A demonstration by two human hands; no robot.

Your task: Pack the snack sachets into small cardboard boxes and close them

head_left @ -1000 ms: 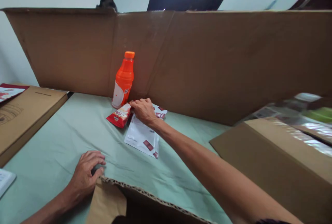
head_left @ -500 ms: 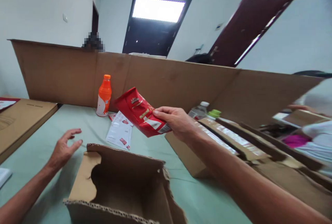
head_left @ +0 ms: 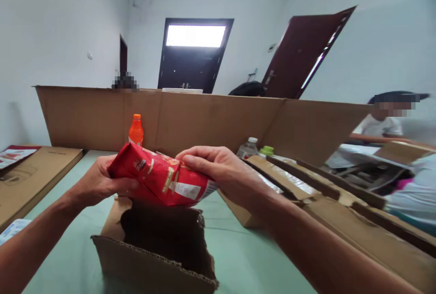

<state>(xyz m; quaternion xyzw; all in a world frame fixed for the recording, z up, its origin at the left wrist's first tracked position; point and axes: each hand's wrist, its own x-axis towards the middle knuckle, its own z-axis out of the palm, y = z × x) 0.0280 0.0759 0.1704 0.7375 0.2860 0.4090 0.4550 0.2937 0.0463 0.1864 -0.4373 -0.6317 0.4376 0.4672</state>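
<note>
A glossy red snack bag (head_left: 153,171) with a white label patch is held between both hands, above a small open cardboard box (head_left: 150,257). My left hand (head_left: 104,180) grips the bag's left end, thumb in front. At the other end my right hand (head_left: 214,166) pinches the upper right edge. The box has torn, ragged rims, and its dark inside shows only in part beneath the bag. Behind the bag stands an orange bottle (head_left: 136,128), its lower part hidden.
Flat cardboard (head_left: 41,171) lies at the left on the pale green table (head_left: 235,253). At the right are a long open carton (head_left: 340,221), a clear bottle (head_left: 248,148) and a green cap (head_left: 266,151). A cardboard partition (head_left: 211,117) crosses the back; a person (head_left: 381,123) sits at far right.
My left hand has risen from over the table and taken hold of the bag's left end. The bag has come lower and nearer in my right hand. The view has tilted upward.
</note>
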